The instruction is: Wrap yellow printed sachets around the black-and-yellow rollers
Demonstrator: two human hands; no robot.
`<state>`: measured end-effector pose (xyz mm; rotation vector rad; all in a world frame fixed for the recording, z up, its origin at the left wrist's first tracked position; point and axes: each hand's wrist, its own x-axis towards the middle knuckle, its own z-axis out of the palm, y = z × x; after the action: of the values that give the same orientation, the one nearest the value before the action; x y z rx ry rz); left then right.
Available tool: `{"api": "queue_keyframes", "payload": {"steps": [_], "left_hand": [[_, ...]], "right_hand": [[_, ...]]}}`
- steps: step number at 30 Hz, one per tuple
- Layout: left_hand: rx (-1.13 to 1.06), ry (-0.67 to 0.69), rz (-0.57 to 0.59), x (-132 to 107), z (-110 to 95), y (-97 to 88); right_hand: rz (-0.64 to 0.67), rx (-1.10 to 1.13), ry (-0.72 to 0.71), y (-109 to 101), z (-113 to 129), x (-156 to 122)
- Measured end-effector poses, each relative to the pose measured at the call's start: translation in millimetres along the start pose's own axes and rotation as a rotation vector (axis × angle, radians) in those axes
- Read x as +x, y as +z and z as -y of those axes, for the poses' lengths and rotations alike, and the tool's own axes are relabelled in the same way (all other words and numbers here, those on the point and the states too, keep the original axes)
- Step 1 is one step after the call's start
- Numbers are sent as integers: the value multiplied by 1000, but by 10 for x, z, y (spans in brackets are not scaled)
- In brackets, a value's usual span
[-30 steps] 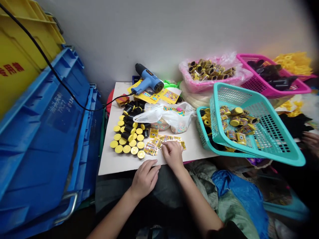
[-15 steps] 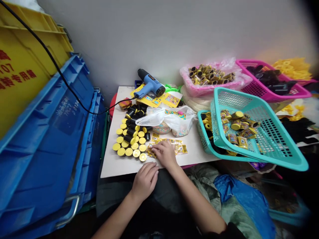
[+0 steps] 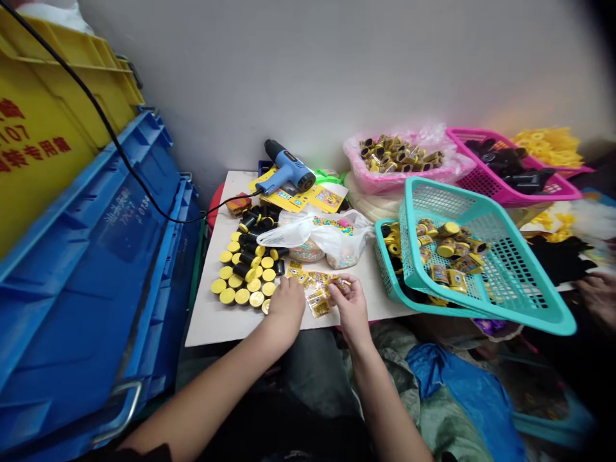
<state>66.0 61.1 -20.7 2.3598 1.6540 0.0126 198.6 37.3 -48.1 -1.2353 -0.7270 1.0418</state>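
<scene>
My right hand (image 3: 355, 307) is closed in a pinch on a small printed yellow label (image 3: 341, 283), held at the right end of a spread of similar labels (image 3: 318, 301). At the left end of that spread rests my left hand (image 3: 287, 307), back upward and fingers curled down. What its fingertips hold, if anything, is hidden. Just left of it stand several black cylinders with yellow tops (image 3: 242, 296), packed close together. More black cylinders (image 3: 249, 258) lie on their sides behind them.
A blue heat gun (image 3: 290, 171) lies on yellow printed cards at the back. A white plastic bag (image 3: 308, 229) holds colourful beads. Turquoise baskets (image 3: 522, 282) overhang the table's right side. Pink baskets (image 3: 491, 183) stand behind. Blue crates (image 3: 81, 276) rise at left. Another person's hand (image 3: 599, 295) shows far right.
My left hand has moved from the table's front edge up onto the labels. My right hand has shifted right and now lifts a label in its fingers. The view has turned slightly.
</scene>
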Motion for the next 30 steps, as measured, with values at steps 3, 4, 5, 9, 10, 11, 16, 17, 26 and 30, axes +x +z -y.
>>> {"api": "queue_keyframes", "payload": {"steps": [3, 4, 5, 9, 10, 11, 16, 17, 26, 30], "left_hand": [[-2, 12, 65, 61, 17, -76], [-1, 5, 75, 74, -7, -71], [-2, -7, 78, 88, -45, -57], [-39, -78, 48, 153, -206, -15], [-63, -90, 35, 157, -218, -34], [-93, -97, 21, 148, -211, -68], [-370, -71, -72, -93, 19, -300], [-546, -56, -52, -160, 70, -318], [-1626, -279, 153, -506, 253, -213], [-1763, -383, -31, -569, 304, -178]], "right_hand": [[52, 64, 51, -57, 33, -47], [62, 75, 51, -70, 34, -52], [72, 77, 47, -81, 32, -51], [148, 35, 77, -141, 15, -20], [191, 14, 100, -160, 20, -12], [238, -11, 119, -177, 32, -8], [495, -176, 41, -193, 177, -27], [574, -223, 7, -174, 210, -34], [916, -292, -62, 56, 258, -117], [779, -132, 55, 148, 169, -202]]}}
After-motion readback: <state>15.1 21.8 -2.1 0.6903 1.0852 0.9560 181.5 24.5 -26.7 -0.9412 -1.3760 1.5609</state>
